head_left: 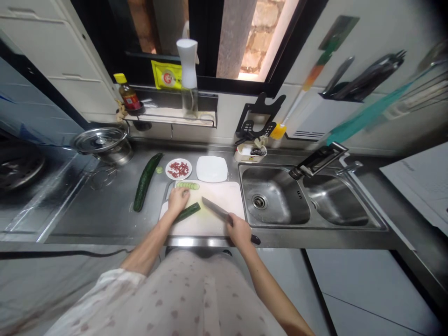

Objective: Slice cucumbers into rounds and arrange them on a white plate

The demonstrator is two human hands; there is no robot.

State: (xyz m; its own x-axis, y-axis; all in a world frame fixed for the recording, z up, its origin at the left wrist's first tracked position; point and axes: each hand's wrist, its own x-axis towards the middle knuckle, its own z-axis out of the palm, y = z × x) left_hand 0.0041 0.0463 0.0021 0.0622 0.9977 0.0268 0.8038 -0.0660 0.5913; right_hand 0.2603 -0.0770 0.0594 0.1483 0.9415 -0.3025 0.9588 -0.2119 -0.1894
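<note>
My right hand (240,231) grips a kitchen knife (217,210) by its black handle, the blade pointing up and left over the white cutting board (224,193). Just left of the blade tip lies a cut length of cucumber (189,211) on the board. My left hand (178,199) is over the board's left side, fingers curled together just below a row of thin cucumber slices (188,185); what they hold, if anything, is hidden. A whole cucumber (147,183) rests on the steel counter to the left, with small cucumber pieces (159,170) beside it.
Behind the board stand a plate of chopped red pieces (174,175) and a white square plate (212,169). A lidded steel pot (105,142) sits at the back left. To the right is a double sink (276,223) with a black faucet (317,161). A shelf (164,116) holds bottles.
</note>
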